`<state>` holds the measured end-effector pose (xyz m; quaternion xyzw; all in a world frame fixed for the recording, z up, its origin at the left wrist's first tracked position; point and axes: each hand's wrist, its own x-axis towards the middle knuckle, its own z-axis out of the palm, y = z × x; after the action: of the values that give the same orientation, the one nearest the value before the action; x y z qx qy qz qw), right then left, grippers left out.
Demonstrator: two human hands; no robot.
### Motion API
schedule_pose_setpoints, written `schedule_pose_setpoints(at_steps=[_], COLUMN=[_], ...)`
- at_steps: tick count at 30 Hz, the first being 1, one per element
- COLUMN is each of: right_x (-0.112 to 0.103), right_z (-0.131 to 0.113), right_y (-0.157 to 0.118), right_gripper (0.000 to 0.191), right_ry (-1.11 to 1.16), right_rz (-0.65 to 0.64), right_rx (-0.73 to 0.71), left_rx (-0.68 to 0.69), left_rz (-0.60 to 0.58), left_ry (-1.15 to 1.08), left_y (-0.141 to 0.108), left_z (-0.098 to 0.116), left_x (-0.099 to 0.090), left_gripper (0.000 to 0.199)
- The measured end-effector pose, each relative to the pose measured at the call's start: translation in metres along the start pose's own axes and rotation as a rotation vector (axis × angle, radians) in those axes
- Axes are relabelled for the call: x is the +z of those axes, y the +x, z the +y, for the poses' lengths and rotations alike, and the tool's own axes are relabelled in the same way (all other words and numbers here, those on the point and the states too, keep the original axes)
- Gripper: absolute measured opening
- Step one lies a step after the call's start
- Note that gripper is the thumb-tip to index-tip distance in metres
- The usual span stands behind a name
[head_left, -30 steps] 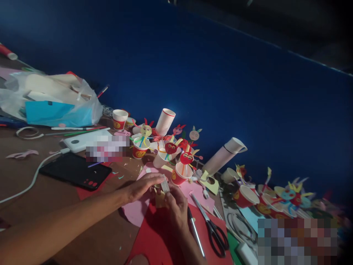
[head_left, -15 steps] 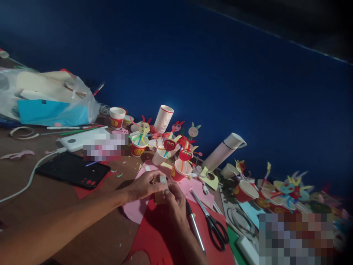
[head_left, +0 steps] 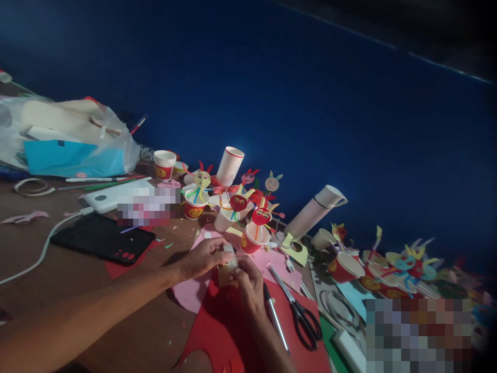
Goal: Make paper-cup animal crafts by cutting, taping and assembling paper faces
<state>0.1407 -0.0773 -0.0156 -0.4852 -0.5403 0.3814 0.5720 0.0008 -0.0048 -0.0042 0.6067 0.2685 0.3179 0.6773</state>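
Between my two hands is a small, pale, flat strip (head_left: 230, 254); its exact kind is too small to make out. My left hand (head_left: 205, 257) pinches its left side with thumb and fingers. From the right, my right hand (head_left: 250, 285) has its fingertips closed at the lower right edge of the strip. Just under it shows a tan piece of paper (head_left: 226, 277), partly covered by the fingers. Red paper (head_left: 229, 321) and pink paper (head_left: 190, 295) lie beneath. Beyond my hands stands a paper cup (head_left: 252, 242) with a red paper face (head_left: 261, 216) above it.
Black-handled scissors (head_left: 306, 324) and a pen (head_left: 276, 318) lie right of my hand. A dark phone-shaped case (head_left: 101, 238) and white power bank (head_left: 103, 201) are at left. Behind are stacked cups (head_left: 230, 167) and a white flask (head_left: 310, 212); more decorated cups (head_left: 348, 268) stand right.
My fingers have shifted slightly on the pale strip, and more of the tan paper below shows. My right hand sits a touch further right. Nothing else has visibly moved.
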Motion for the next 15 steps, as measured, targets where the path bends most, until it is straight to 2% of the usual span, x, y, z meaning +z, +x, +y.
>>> schedule_pose_setpoints(at_steps=[8,13,15], right_x=[-0.001,-0.001,-0.001], right_z=[0.002,0.002,0.003], right_y=[0.000,0.002,0.002], right_gripper=[0.022,0.029,0.028], right_ry=[0.053,0.087,0.088], right_rz=[-0.028,-0.062,-0.055], right_rx=[0.000,0.024,0.022], left_rx=[-0.135,-0.187,-0.218], left_rz=[-0.029,0.015,0.003], left_ry=[-0.225,-0.347,-0.360], left_y=[-0.002,-0.001,0.001], left_z=[0.006,-0.003,-0.007], left_x=[-0.001,0.001,0.002], left_gripper=[0.031,0.030,0.036])
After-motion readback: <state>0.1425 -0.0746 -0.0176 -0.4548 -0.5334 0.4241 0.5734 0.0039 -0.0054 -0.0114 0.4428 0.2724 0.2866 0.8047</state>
